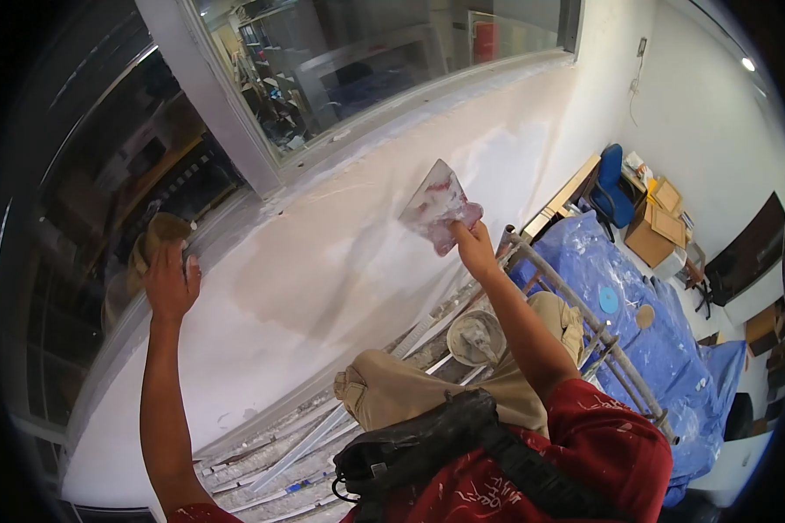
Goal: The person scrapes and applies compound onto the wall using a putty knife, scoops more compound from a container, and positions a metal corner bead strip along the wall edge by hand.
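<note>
My right hand grips a wide putty knife, its flat blade smeared with white and reddish stains and held close to the wall. Damp beige patches mark the white plastered wall. On the left, my left hand is raised against the window frame and dark glass, fingers apart, with nothing visible in it. A bucket with whitish material inside stands by my knees, below the putty knife.
Metal scaffold pipes run beside my right leg. Beyond lie a blue plastic sheet, a blue chair and cardboard boxes. A glass window is above the wall; slatted planks lie below me.
</note>
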A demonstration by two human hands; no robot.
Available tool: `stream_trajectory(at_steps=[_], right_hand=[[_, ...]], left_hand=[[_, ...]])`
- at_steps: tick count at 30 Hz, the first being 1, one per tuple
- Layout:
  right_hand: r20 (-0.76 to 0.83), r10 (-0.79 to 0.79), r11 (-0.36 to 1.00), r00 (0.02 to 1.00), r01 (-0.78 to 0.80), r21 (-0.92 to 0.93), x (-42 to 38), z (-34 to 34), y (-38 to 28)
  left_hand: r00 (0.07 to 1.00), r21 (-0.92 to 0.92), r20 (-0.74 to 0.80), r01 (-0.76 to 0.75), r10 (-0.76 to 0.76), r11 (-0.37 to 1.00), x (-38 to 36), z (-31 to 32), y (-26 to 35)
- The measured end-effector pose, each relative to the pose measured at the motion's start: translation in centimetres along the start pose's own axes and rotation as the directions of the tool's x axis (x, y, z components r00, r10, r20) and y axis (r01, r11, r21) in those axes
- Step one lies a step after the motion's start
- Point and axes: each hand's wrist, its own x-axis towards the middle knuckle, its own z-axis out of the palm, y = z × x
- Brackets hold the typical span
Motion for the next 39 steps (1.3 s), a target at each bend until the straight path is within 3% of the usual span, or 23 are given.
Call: stream_trajectory(at_steps=[3,4,6,7,10,12,13,17,20,22,24,26,28,29,31,32,34,36,37,38,39], right_hand=[[-0.119,-0.239,0.868,0.964,0.157,-0.47,-0.4,2.7,-3.0],[-0.109,-0.436,0.744,0.893,0.289,-0.602,0.1,3.3,-2.6],[0.002,-0.762,0.378,0.647,0.448,-0.81,2.2,4.4,-1.0],[-0.052,-0.739,0.463,0.672,0.45,-0.763,3.2,5.3,0.3],[-0.043,-0.694,0.416,0.718,0.351,-0.839,6.0,9.5,3.5],[0.025,-0.706,0.336,0.708,0.366,-0.868,5.7,12.9,6.0],[0.005,-0.709,0.367,0.706,0.374,-0.852,5.0,13.7,7.5],[0.101,-0.574,0.376,0.812,0.372,-0.849,1.7,11.9,10.4],[0.285,-0.284,0.402,0.915,0.383,-0.831,-3.6,8.5,12.9],[0.329,0.064,0.446,0.942,0.268,-0.854,-6.6,5.1,15.3],[0.171,0.035,0.679,0.985,0.102,-0.727,-6.8,2.0,15.0],[-0.101,-0.11,0.761,0.989,0.018,-0.649,-4.4,-0.3,13.6],[-0.357,-0.099,0.813,0.929,-0.131,-0.568,0.1,-2.4,9.0],[-0.385,-0.115,0.813,0.916,-0.135,-0.566,3.1,-3.9,7.4],[-0.363,-0.367,0.778,0.856,0.068,-0.625,8.2,-5.6,5.8],[-0.369,-0.27,0.851,0.889,0.041,-0.524,8.8,-4.9,2.1],[-0.32,-0.323,0.788,0.891,0.066,-0.612,11.0,-4.0,1.0],[-0.371,-0.185,0.817,0.91,-0.067,-0.572,9.8,-0.6,-0.7],[-0.321,-0.31,0.805,0.895,0.068,-0.59,8.6,1.5,-0.9],[-0.289,-0.304,0.837,0.908,0.109,-0.536,7.0,4.0,-1.3],[-0.222,-0.563,0.725,0.796,0.347,-0.594,6.4,6.5,0.5]], left_hand=[[1.0,-0.018,0.006,0.014,-0.014,1.0,-0.2,0.0,0.0],[1.0,-0.016,0.005,0.01,-0.01,1.0,-0.2,0.0,-0.1],[1.0,-0.007,0.007,0.007,-0.007,1.0,-0.2,0.0,0.0],[1.0,-0.001,0.014,0.006,-0.006,1.0,-0.1,-0.1,0.0],[0.998,-0.006,0.043,0.055,-0.054,0.998,-0.2,-0.1,0.2],[0.997,-0.014,0.044,0.069,-0.068,0.998,-0.2,0.0,-0.2],[0.998,-0.02,0.033,0.056,-0.055,0.998,-0.4,0.2,-0.5],[1.0,-0.019,-0.003,0.027,-0.027,0.999,-0.5,0.2,-0.3],[0.998,-0.04,0.028,0.055,-0.054,0.998,-0.2,0.1,-0.2],[1.0,-0.007,0.023,0.021,-0.02,1.0,-0.3,0.1,-0.1],[1.0,0.04,-0.011,-0.006,0.007,0.999,-0.1,0.3,-0.6],[0.999,0.068,-0.038,-0.037,0.039,0.997,-0.4,0.7,-0.7],[1.0,0.04,-0.001,-0.009,0.009,0.999,-0.6,1.0,-0.8],[1.0,0.031,0.015,0.009,-0.009,0.999,-0.6,0.9,-0.8],[0.999,0.001,0.025,0.024,-0.024,1.0,-0.3,0.5,-0.6],[0.999,-0.014,0.031,0.031,-0.03,0.999,-0.3,0.3,-0.3],[0.999,0.01,0.015,0.029,-0.029,1.0,-0.1,0.0,0.1],[0.999,0.031,0.014,0.029,-0.029,0.999,0.0,0.2,-0.2],[0.999,0.04,0.023,0.033,-0.034,0.999,-0.1,0.4,-0.5],[0.999,0.048,0.038,0.037,-0.039,0.998,-0.4,0.6,-0.5],[0.999,0.033,0.023,0.033,-0.033,0.999,-0.5,0.7,-0.4]])
